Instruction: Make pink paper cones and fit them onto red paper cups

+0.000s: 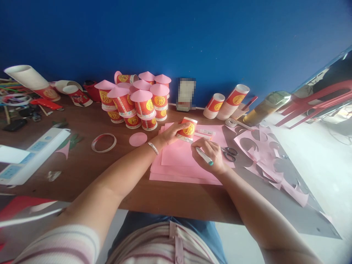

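A red paper cup (187, 129) with a yellow emblem is gripped in my left hand (172, 134) above stacked pink paper sheets (181, 161). My right hand (210, 154) is closed around a white marker (203, 156) with a green end. The marker's tip is close to the cup's lower white band; I cannot tell whether it touches. Black-handled scissors (229, 153) lie just right of my right hand. Behind that hand, a clear-and-white glue stick or pen (206, 132) rests on the pink paper. A pink paper circle (138, 139) lies left of the sheets.
Cups with pink cone tops (141, 96) are stacked at the back left. Red cup stacks (233, 102) and a gold bottle (266, 108) stand back right. Pink scraps (268, 161) spread across the right side. A tape ring (103, 142) and a power strip (34, 156) lie left.
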Motion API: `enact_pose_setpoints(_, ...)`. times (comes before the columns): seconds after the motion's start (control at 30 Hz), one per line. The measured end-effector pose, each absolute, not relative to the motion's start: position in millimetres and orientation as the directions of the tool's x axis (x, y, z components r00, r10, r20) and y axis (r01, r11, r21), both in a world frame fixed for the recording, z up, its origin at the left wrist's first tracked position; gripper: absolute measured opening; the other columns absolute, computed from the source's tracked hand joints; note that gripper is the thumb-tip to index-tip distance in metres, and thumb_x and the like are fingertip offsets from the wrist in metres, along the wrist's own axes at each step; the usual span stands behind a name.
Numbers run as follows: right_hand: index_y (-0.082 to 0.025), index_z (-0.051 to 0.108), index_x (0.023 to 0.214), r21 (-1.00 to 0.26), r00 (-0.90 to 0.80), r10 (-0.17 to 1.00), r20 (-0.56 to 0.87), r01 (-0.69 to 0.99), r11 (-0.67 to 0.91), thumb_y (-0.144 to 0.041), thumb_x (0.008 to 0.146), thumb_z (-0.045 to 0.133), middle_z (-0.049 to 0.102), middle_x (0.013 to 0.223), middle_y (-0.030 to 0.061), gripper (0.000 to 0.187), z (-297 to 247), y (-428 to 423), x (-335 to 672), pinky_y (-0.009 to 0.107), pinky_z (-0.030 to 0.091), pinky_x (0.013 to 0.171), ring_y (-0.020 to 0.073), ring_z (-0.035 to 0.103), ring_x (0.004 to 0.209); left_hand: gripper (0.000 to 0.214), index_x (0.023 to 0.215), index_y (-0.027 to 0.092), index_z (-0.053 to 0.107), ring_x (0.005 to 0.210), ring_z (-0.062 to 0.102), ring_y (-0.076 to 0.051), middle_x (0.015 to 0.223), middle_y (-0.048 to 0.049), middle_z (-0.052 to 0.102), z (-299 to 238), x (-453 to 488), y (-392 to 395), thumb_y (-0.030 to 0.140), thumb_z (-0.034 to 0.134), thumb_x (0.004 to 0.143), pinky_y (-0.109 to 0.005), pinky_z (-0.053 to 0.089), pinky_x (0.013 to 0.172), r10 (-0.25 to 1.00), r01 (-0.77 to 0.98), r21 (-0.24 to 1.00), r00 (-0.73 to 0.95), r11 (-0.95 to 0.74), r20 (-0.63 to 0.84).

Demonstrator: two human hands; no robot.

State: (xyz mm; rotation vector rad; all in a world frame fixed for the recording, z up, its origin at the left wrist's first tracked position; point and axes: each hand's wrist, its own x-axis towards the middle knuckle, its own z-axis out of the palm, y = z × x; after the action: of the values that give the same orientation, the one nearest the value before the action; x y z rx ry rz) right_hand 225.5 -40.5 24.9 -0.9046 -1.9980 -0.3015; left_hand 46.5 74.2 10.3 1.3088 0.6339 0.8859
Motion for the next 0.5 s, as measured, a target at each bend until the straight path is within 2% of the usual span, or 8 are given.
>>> enact_pose_setpoints(0.17,-0.024,0.056,0.092,-0.136,-0.347,0.481,0.805,0.681,0.719,-0.003,0.092,0.058,0.066,0.072,-0.0029,0.021,24,-41,225,0.025,0.046,0.055,0.012,0.06,0.058,0.032,0.098,0.018,0.073,0.109,0.07,-0.025,0.103,-0.0083,0.074,6,46,77,0.043,0.083,0.081,-0.034,0.058,0.092,0.817,-0.129,0.984,0.549,-0.126,0.176)
enact_pose_setpoints(0.3,-0.024,0.056,0.092,-0.143,-0.356,0.492,0.794,0.677,0.722,-0.004,0.092,0.057,0.066,0.073,-0.0027,0.02,23,-41,226,0.025,0.047,0.056,0.012,0.061,0.058,0.039,0.099,0.017,0.074,0.11,0.068,-0.026,0.112,-0.0086,0.074,3,44,78,0.033,0.09,0.068,-0.033,0.057,0.094,0.788,-0.11,0.966,0.56,-0.235,0.255)
enact_pose_setpoints(0.4,-0.024,0.056,0.091,-0.13,-0.356,0.498,0.791,0.697,0.705,-0.004,0.092,0.057,0.067,0.073,-0.0026,0.02,24,-41,226,0.025,0.047,0.057,0.012,0.062,0.059,0.038,0.105,0.017,0.075,0.108,0.068,-0.024,0.117,-0.0091,0.074,0,43,80,0.034,0.087,0.072,-0.033,0.057,0.093,0.766,-0.109,0.96,0.583,-0.258,0.273)
enact_pose_setpoints(0.5,-0.024,0.056,0.09,-0.117,-0.345,0.492,0.799,0.714,0.69,-0.004,0.092,0.057,0.068,0.073,-0.0024,0.02,26,-41,227,0.025,0.045,0.056,0.012,0.062,0.059,0.039,0.102,0.016,0.075,0.1,0.068,-0.022,0.11,-0.0085,0.075,-3,45,82,0.036,0.088,0.071,-0.032,0.057,0.088,0.771,-0.153,0.964,0.578,-0.218,0.266)
